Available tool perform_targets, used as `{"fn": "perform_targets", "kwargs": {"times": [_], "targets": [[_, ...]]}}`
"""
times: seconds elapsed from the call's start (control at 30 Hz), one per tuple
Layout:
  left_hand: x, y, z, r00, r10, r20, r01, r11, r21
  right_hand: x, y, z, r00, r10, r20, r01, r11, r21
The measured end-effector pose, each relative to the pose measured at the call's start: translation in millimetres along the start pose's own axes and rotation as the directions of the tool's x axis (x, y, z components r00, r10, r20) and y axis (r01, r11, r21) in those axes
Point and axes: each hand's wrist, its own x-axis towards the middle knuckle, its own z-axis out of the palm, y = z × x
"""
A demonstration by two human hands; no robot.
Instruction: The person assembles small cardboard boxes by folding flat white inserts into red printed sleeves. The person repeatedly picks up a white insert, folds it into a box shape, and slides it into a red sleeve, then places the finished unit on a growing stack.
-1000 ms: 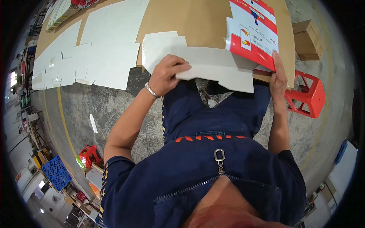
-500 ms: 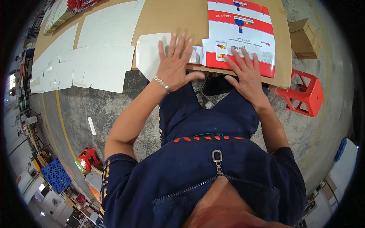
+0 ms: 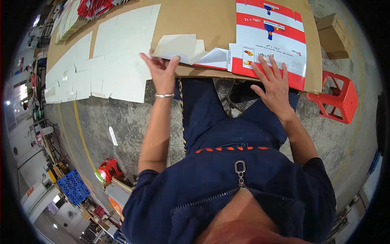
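the flat, red-and-white printed cardboard carton blank [image 3: 280, 46] lies upper right on the brown counter [image 3: 195, 20]; likely light, springy, easily creased, best held by its edges. the right hand [image 3: 274, 86], grip spread, rests on it; the left hand [image 3: 162, 75] parts thumb and forefinger by a pale cardboard flap [image 3: 176, 45], pinching unclear.

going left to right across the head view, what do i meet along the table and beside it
White sheets → white flap, left hand at its left end → red-and-white printed panel, right hand on it → red stool.
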Motion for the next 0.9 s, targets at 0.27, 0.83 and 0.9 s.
{"fn": "perform_targets", "kwargs": {"times": [0.27,0.83,0.9], "targets": [[4.9,-15.1,49.1,0.821,0.49,0.294,-0.571,0.712,0.408,-0.5,8.3,-3.8,0.998,-0.039,0.051,0.042,0.998,-0.047],[-24.1,3.5,74.4,0.606,0.088,0.79,-0.794,0.123,0.595,3.2,10.1,-5.0,0.996,-0.075,0.057,0.082,0.989,-0.121],[-26.5,4.6,75.7,0.623,0.083,0.778,-0.781,0.113,0.614,2.7,10.3,-1.9,0.997,-0.05,0.06,0.056,0.993,-0.101]]}}
